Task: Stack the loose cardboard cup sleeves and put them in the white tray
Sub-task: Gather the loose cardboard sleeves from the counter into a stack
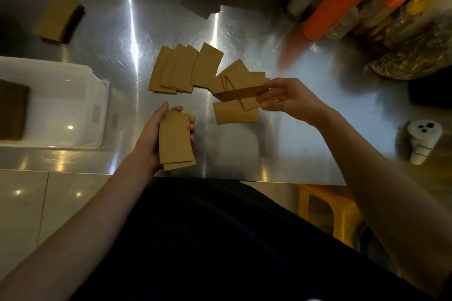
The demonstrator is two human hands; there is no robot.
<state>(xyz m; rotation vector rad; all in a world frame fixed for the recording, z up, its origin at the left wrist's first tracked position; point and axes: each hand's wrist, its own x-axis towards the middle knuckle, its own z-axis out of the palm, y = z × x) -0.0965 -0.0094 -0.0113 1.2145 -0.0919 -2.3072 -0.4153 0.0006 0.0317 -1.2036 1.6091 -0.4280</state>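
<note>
Above the steel desk (281,149), the left hand (156,134) grips a small stack of brown cardboard sleeves (175,140); the right hand (288,99) pinches one flat brown sleeve (241,95).

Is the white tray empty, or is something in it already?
Not empty. A dark brown stack lies at the left end of the white tray; the rest shows bare plastic.

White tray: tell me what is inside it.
A dark brown stack, likely sleeves, lies at the left end of the white tray, partly cut off by the frame. Anything beneath that stack is covered.
</note>
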